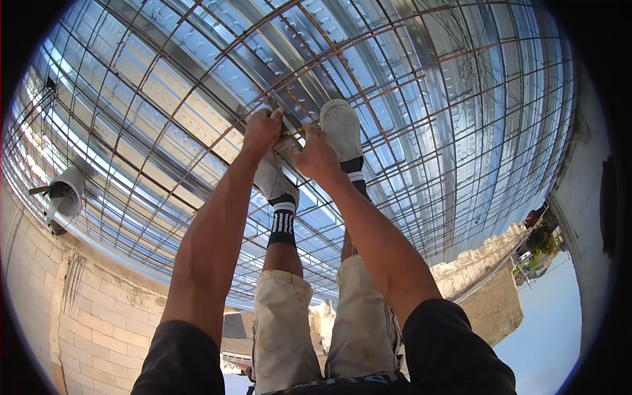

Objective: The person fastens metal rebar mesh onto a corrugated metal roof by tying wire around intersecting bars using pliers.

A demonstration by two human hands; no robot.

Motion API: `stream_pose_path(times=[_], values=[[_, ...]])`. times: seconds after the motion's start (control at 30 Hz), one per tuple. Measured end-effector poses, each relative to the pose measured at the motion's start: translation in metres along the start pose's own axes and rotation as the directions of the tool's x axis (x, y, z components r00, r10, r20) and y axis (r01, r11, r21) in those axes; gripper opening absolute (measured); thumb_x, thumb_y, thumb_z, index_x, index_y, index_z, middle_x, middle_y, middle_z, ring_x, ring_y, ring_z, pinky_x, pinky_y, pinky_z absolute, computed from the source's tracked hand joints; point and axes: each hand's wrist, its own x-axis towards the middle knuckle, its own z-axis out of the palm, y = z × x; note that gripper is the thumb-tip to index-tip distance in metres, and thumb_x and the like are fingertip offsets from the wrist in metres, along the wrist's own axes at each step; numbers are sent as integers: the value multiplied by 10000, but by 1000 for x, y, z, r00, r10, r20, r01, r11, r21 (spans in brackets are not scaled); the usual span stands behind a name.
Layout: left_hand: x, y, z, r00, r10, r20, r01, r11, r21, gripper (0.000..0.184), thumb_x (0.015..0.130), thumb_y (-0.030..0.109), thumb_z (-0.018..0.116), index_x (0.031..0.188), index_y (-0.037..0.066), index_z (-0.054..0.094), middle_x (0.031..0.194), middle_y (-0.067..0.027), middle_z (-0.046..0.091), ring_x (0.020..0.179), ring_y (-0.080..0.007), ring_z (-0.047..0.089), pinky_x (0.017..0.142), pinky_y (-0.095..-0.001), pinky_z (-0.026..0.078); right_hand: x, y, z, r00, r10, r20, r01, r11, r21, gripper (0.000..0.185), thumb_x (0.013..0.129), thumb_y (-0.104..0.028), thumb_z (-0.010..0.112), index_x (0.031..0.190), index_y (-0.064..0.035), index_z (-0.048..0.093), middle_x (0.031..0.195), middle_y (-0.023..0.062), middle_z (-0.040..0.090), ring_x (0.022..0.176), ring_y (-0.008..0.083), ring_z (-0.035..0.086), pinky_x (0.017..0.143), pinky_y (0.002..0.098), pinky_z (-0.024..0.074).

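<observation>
Beneath the curled left hand [263,130] and right hand [318,155] lies rebar mesh [336,50]; their grasp, unclear.

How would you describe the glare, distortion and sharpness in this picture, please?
In the head view, wide-lens distortion bows the bar mesh, and the corners are black; in the head view, bright streaks glare off the ribbed metal sheets; in the head view, fine detail at the left hand and right hand is hard to make out.

Outdoor building site; rebar mesh [336,50] over ribbed metal decking [230,74], bare block wall [99,329], open sky [546,329]
</observation>
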Motion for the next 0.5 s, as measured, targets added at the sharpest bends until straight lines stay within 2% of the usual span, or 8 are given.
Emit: stream_pose_path(times=[0.07,0.13,0.17,0.27,0.37,0.4,0.47,0.5], values=[[-20,25,-10,980,-135,145,163,967,-198,497,924,434,556,1009,-47,647,974,-271,672,982,-409,642,841,-456,496,2,0,2,1000,-25,13,26,998,-48,482,879,-265,636,1216,49,491,995,235,653,955,454,625,846,476,515],[-22,33,-13,998,-54,42,47,988,150,493,912,442,576,998,-37,651,964,-258,678,978,-390,653,835,-453,504,4,-2,-2,985,23,173,-26,1000,15,411,923,-295,611,1178,20,541,926,172,686,838,366,678,783,464,543],[-22,35,-15,1000,-2,10,-1,948,319,491,906,446,587,992,-32,653,959,-251,681,976,-380,658,831,-451,508,4,-4,-2,938,141,315,-250,908,338,359,936,-300,595,1121,5,557,886,154,687,793,334,684,713,444,547],[-27,34,-15,988,131,86,-156,870,468,417,877,384,602,975,-15,670,970,-237,683,939,-379,668,829,-446,523,-2,-10,0,727,46,685,-686,82,723,259,983,-307,536,950,-55,586,764,96,670,617,198,686,477,331,544],[-35,50,-17,966,184,179,-256,740,622,370,863,343,595,956,-8,667,960,-234,679,911,-390,665,821,-456,527,-3,8,32,618,-251,745,-775,-354,523,254,978,-308,544,934,-62,589,739,93,662,629,197,687,511,330,571],[-35,51,-18,959,184,216,-282,696,661,357,856,333,595,949,-5,663,953,-233,677,909,-392,663,821,-460,527,-3,9,41,626,-258,736,-774,-325,544,291,976,-331,544,976,-47,608,811,110,682,630,186,689,555,340,591],[-18,34,-22,900,304,312,-436,626,647,333,847,298,615,957,-13,662,945,-229,687,918,-374,673,815,-447,539,-8,-10,33,745,139,653,-656,328,679,254,951,-298,567,999,-53,616,789,99,667,629,206,676,552,329,571],[-12,27,-26,860,365,356,-509,584,632,321,843,280,625,960,-16,662,942,-227,692,922,-366,678,811,-441,546,-9,-17,27,822,274,499,-545,633,549,240,938,-282,579,1011,-57,621,777,93,659,629,216,670,551,323,561]])
